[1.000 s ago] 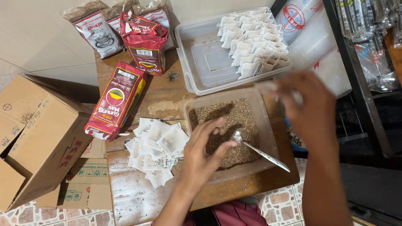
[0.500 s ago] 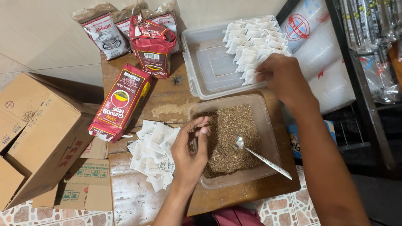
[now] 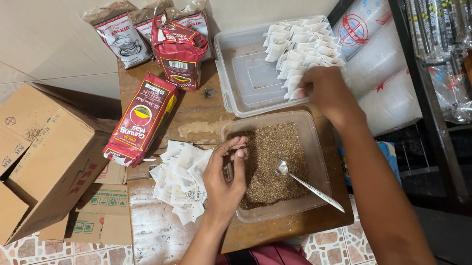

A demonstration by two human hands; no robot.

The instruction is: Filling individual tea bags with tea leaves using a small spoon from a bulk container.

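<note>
Our right hand (image 3: 324,92) sets a filled white sachet among the filled sachets (image 3: 301,48) in the clear tray (image 3: 239,88), its grip closed on it. Our left hand (image 3: 227,176) pinches an empty sachet (image 3: 228,168) beside the loose-tea tub (image 3: 278,164); we'd judge spooning comes next.

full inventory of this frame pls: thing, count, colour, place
wooden table: 1, brown, centre
tub of loose tea: 1, clear with brown contents, table front
spoon: 1, metal, lying in the tea
tray: 1, clear, table back
filled sachets: a stack, white, right side of the tray
empty sachets: a pile, white, table front left
red packet: 1, lying flat
opened red packet: 1, upright at back
grey packets: about 3, against the wall
cardboard box: 1, brown, floor left
plastic cup stacks: several, clear, right
left hand: over the tub edge, pinching something small
right hand: on the filled sachets
</note>
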